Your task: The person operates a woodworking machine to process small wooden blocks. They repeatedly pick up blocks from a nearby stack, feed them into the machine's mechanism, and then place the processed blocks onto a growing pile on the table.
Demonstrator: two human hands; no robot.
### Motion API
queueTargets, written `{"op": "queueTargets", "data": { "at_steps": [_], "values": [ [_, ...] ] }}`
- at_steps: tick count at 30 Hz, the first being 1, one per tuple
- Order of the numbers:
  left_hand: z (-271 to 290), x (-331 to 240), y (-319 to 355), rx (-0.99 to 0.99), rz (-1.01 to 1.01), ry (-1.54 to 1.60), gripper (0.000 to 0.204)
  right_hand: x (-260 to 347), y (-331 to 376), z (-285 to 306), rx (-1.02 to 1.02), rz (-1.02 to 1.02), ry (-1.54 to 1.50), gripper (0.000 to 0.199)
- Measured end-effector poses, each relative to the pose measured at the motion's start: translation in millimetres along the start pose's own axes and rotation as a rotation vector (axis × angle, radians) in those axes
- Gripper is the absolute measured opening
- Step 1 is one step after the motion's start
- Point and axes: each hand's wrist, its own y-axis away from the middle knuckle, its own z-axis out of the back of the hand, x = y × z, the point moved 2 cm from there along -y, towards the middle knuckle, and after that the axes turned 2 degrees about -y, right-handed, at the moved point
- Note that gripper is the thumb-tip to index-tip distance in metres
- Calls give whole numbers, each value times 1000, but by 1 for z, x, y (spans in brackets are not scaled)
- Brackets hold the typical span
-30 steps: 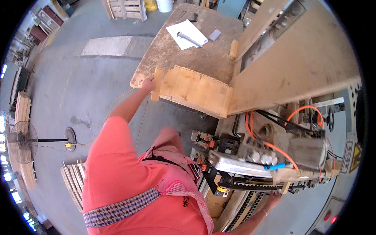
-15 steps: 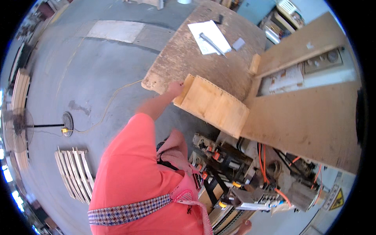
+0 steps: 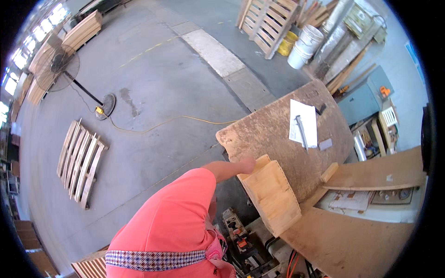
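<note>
My left hand (image 3: 248, 165) is closed on the far left end of some pale wooden boards (image 3: 271, 197). The boards have a row of small notches along one edge and lie over the near side of a worn brown worktable (image 3: 296, 139), partly past its edge. Another board seems to sit slightly offset under my hand, but how many there are I cannot tell. My fingertips are mostly hidden by distance and blur. My right hand is outside the picture.
On the worktable lie white paper (image 3: 296, 109), a metal caliper (image 3: 301, 132) and a small grey block (image 3: 325, 144). Brown panels (image 3: 343, 241) flank the right. Machinery (image 3: 238, 238) stands below. A pallet (image 3: 81, 162), fan (image 3: 58, 62) and yellow cord (image 3: 157, 125) occupy the floor.
My view has swung, so the table and boards appear lower and further right. My left hand remains at the boards' end. My right hand, earlier at the lower edge, has left the picture.
</note>
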Motion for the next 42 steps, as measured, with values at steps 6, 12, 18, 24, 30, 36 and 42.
{"op": "queueTargets", "data": {
  "at_steps": [6,12,18,24,30,36,42],
  "values": [
    [-22,33,36,-226,-5,440,50,-1,1,9,7,-27,5,33],
    [-19,60,136,5,136,419,57,-119,151,37,43,-414,133,37],
    [-7,-31,190,206,-442,367,18,-170,275,59,376,-608,287,27],
    [-23,-188,266,625,-955,414,18,-147,319,79,54,-808,20,25],
    [-68,-298,375,916,-1425,636,15,-174,297,73,-2,-795,-115,21],
    [-118,-392,436,726,-1701,580,21,-240,192,66,-288,-521,-340,25],
    [-166,-424,452,544,-1777,238,31,-317,49,64,-387,-313,-364,30]
  ]
}}
